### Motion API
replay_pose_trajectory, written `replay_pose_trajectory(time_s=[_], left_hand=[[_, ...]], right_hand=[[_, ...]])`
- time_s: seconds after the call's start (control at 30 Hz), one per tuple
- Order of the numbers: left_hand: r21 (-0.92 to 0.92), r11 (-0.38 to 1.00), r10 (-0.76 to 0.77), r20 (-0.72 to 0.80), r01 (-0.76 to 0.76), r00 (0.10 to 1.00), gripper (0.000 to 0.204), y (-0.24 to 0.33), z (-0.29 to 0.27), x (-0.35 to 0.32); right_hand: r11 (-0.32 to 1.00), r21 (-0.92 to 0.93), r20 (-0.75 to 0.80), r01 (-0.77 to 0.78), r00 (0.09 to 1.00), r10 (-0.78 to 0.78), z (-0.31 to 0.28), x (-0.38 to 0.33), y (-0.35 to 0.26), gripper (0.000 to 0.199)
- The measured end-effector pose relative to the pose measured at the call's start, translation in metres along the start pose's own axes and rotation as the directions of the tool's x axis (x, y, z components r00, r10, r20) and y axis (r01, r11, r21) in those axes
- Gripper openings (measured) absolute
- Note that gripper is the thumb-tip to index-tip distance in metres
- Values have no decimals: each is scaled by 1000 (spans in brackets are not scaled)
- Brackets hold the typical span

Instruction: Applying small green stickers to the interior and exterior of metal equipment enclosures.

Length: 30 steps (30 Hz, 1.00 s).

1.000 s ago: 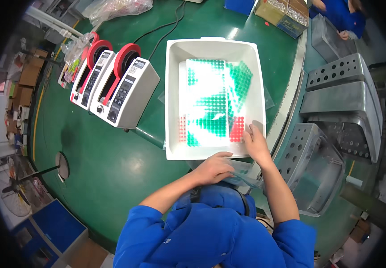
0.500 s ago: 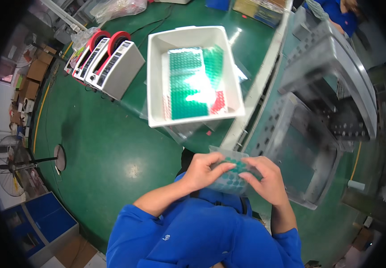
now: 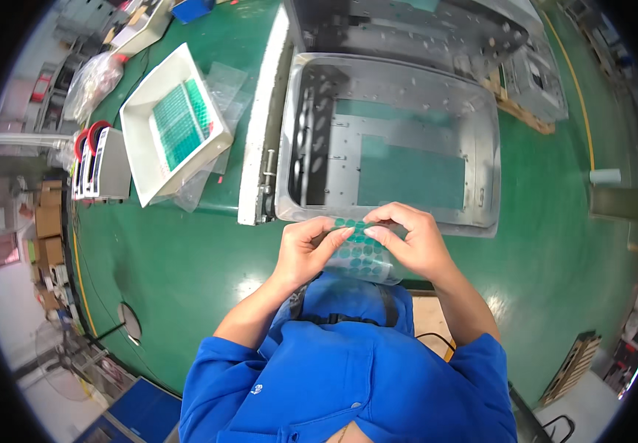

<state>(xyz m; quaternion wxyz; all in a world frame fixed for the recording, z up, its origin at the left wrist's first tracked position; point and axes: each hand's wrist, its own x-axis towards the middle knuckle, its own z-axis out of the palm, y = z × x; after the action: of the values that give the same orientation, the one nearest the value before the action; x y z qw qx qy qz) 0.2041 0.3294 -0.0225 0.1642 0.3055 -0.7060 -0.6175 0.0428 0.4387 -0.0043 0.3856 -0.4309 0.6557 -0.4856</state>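
Fingers of left hand [image 3: 305,251] and right hand [image 3: 411,240] pinch a clear sheet of green round stickers [image 3: 359,255].

Counted two hands, one sheet of green round stickers [image 3: 359,253], one white tray [image 3: 142,159], two tape dispensers [image 3: 97,161], one open metal chassis [image 3: 392,140].

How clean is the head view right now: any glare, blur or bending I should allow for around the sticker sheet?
Head view: sharp at centre, both hands, left hand and right hand, and the sticker sheet crisp; bright glare patches on the green floor; fisheye bends the metal chassis edges and white tray; black vignette rings the frame.
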Motion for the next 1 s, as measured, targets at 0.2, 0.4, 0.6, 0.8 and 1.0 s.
replay_pose_trajectory(time_s=[0.2, 0.4, 0.6, 0.8, 1.0], left_hand=[[-96, 995, -7, 85, 15, 996, 7, -25, 31, 19], [-21, 1000, -16, 157, 19, 988, 9, -27, 48, 45], [-52, 997, -48, 90, 53, 995, 8, -33, 69, 67], [-36, 976, -215, -113, 213, 970, 11, -32, 86, 93], [-75, 956, -292, -293, 283, 911, 21, -46, 89, 95]], right_hand=[[981, 165, -198, -98, 971, 130, -9, -17, 30, 12], [979, 161, -316, -125, 933, 171, -21, -15, 49, 11], [998, -4, -300, -58, 953, 54, -45, 2, 65, 11], [998, -37, -154, -45, 987, 39, -76, 43, 82, 5], [965, -61, -168, -256, 955, 243, -106, 154, 206, 8]])
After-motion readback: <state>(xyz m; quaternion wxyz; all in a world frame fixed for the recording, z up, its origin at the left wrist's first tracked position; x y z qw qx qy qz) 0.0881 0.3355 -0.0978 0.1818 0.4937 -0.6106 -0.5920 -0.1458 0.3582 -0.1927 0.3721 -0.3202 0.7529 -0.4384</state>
